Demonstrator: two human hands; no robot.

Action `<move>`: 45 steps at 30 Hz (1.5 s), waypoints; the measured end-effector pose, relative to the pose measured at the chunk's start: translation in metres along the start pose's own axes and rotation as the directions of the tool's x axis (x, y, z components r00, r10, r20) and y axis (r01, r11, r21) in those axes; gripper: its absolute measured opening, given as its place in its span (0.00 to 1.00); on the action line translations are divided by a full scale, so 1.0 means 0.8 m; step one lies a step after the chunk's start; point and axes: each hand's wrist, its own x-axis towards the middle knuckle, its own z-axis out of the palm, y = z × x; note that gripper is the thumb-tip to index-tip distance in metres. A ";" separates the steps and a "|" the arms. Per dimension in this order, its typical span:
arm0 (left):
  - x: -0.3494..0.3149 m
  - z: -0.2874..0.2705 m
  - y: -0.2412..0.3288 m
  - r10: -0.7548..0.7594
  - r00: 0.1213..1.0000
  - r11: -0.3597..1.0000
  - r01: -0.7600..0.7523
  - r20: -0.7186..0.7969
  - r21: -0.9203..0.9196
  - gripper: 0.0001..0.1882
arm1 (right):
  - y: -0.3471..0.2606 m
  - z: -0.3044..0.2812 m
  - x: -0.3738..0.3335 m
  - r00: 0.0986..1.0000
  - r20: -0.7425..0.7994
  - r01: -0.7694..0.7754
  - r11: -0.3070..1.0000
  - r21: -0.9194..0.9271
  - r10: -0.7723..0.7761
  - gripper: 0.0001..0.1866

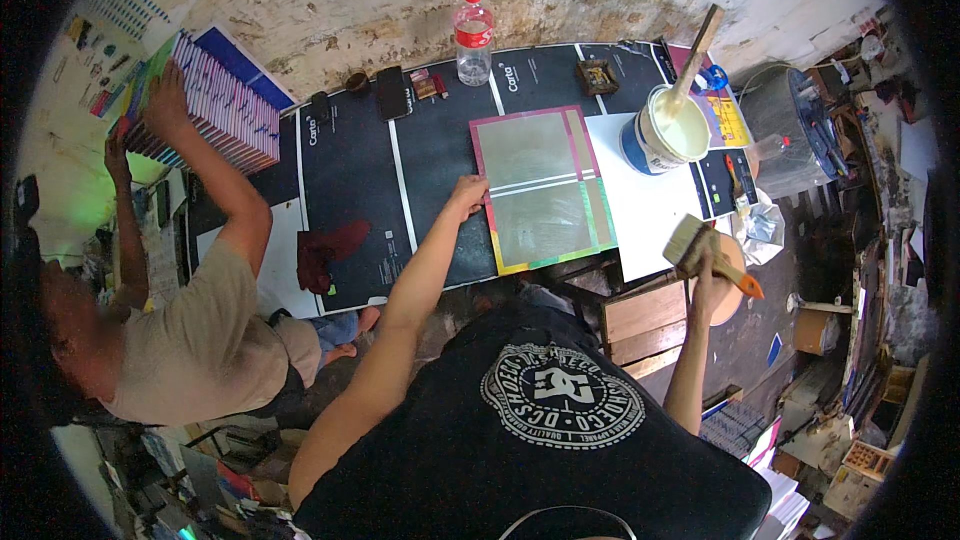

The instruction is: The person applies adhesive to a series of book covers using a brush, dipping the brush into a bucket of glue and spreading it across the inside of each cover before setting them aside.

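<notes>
My left hand (468,197) is closed at the left edge of a flat grey board with coloured borders (535,215), fingers pinched on its rim. The board lies on the dark table, with pale strips crossing its middle and a narrow strip along its right side. My right hand (711,286) grips a wide paintbrush (690,245) off the table's front right side. The brush's pale bristles point up and left; its orange handle end points down and right. Beyond it, a white and blue bucket (645,145) of whitish paste holds a wooden stick (694,58).
A white sheet (640,225) lies under the bucket. Along the back stand a plastic bottle (474,50), a dark phone (393,93) and a small box (597,77). On the left, another person (200,330) handles a tall stack of books (215,110). A maroon cloth (328,253) lies near the front edge.
</notes>
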 end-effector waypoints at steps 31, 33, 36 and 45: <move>-0.205 -0.295 -0.161 0.409 0.237 0.860 0.224 -0.881 0.459 0.26 | -0.001 0.009 -0.009 0.999 -0.042 -0.016 0.997 0.076 0.019 0.19; -0.196 -0.261 -0.133 0.518 0.609 0.819 -0.150 -0.600 0.554 0.24 | 0.003 0.007 -0.008 0.999 -0.025 -0.029 0.998 0.056 0.030 0.23; -0.185 -0.166 -0.074 0.432 0.901 0.601 -0.310 0.027 0.737 0.37 | 0.009 0.012 -0.017 0.999 -0.024 -0.034 0.999 0.006 0.034 0.26; -0.149 -0.060 -0.063 0.177 0.946 0.984 -0.165 -0.273 0.065 0.40 | -0.017 0.021 -0.058 0.988 0.026 -0.156 0.979 0.130 0.153 0.23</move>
